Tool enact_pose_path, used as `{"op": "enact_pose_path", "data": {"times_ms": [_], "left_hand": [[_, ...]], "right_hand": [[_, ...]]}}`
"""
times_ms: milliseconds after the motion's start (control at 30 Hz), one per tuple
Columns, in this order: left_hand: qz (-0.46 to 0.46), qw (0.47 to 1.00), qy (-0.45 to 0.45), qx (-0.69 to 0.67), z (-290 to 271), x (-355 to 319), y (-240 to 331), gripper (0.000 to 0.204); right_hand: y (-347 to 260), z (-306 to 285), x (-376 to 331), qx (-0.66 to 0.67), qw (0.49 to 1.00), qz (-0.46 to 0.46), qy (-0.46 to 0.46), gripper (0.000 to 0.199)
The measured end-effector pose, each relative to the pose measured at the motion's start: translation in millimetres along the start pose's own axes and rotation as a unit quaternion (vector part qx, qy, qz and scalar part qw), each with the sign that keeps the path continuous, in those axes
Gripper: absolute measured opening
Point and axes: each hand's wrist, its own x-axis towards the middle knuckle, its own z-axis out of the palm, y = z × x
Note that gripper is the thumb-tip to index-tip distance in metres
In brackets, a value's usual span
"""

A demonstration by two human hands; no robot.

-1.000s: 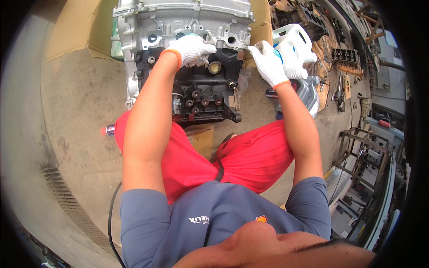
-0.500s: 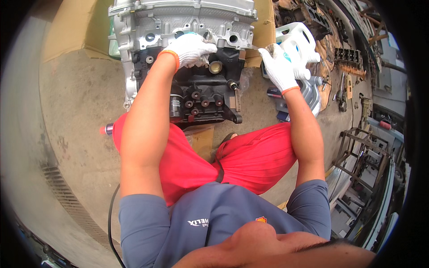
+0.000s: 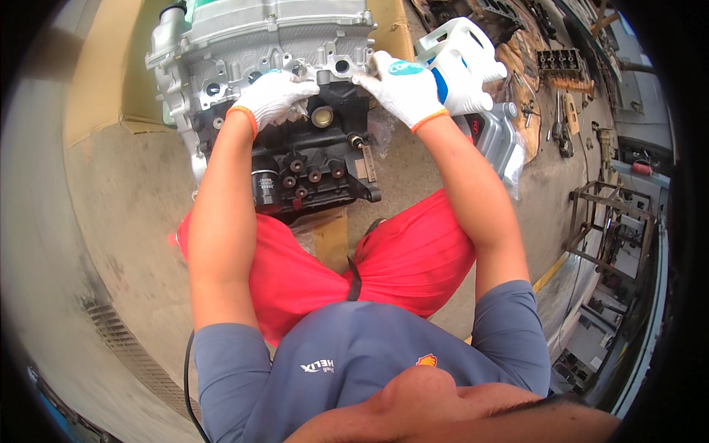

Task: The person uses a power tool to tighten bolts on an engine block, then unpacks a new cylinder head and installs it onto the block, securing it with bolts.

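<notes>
An engine with a silver cylinder head (image 3: 299, 50) and a black block (image 3: 338, 117) stands upright before me. My left hand (image 3: 275, 97), in a white knit glove with an orange cuff, lies against the joint between head and block. Its fingers are curled over something pale and crumpled, too hidden to name. My right hand (image 3: 408, 88), gloved alike, is at the right end of the head beside a round port (image 3: 342, 66). Its thumb and fingers are bent together; what they hold, if anything, cannot be made out. Below the left hand sits a black oil filter (image 3: 266, 183).
White jugs (image 3: 461, 55) and a grey oil bottle (image 3: 496, 133) stand to the right of the engine. Farther right lie a bare cylinder head (image 3: 563, 68) and tools (image 3: 565, 133). Cardboard (image 3: 100, 92) is behind the engine; a metal frame (image 3: 609, 221) stands at right.
My right hand has moved left, from beside the white jugs to the engine's right end. My left hand stays at the engine. The whole view has shifted slightly.
</notes>
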Motion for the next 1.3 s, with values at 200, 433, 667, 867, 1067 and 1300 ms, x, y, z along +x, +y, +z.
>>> {"op": "enact_pose_path", "data": {"times_ms": [200, 433, 667, 867, 1067, 1300], "left_hand": [[-0.003, 0.999, 0.003, -0.034, 3, 1, -1, 0.038], [-0.018, 0.997, -0.018, -0.066, 0, -6, 1, 0.036], [-0.001, 0.999, -0.003, -0.036, 8, -4, 4, 0.036], [-0.007, 0.988, 0.003, -0.157, 22, -22, 11, 0.035], [-0.058, 0.996, 0.013, -0.071, -6, -65, 13, 0.038], [-0.026, 0.998, 0.001, -0.050, -15, -77, -4, 0.036]], "right_hand": [[9, 6, 2, 0.024, 1.000, -0.010, -0.008, 0.033], [43, -52, -32, -0.043, 0.994, 0.060, -0.086, 0.052], [87, -57, -55, -0.041, 0.974, 0.148, -0.167, 0.054], [68, -48, -52, 0.080, 0.966, 0.127, -0.208, 0.055], [-4, -32, -99, 0.059, 0.957, -0.012, -0.285, 0.047], [-42, -36, -77, 0.117, 0.955, -0.008, -0.272, 0.054]]}}
